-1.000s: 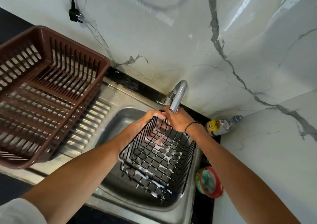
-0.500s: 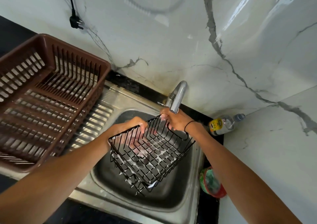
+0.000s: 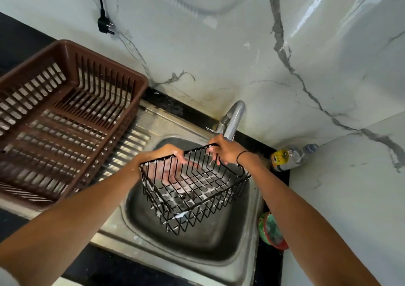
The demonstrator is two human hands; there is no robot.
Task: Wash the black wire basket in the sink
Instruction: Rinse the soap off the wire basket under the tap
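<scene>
The black wire basket (image 3: 197,196) hangs tilted over the steel sink (image 3: 219,248), white soap foam clinging to its wires. My right hand (image 3: 228,152) grips the basket's far rim right under the tap spout (image 3: 235,119). My left hand (image 3: 162,154) reaches over the left rim, its fingers inside the basket against the wire wall; a pinkish shape shows through the wires there, too blurred to name. No water stream is visible from the tap.
A brown plastic dish rack (image 3: 63,119) stands on the ribbed drainboard at left. A plastic bottle (image 3: 289,156) lies in the corner at right. A red-rimmed tub with a green scrubber (image 3: 271,231) sits beside the sink's right edge. A black plug (image 3: 105,26) hangs on the wall.
The basket has been lifted and turned, its open side now facing up more. My left hand moved from the far rim beside the right hand to the left side, reaching inside.
</scene>
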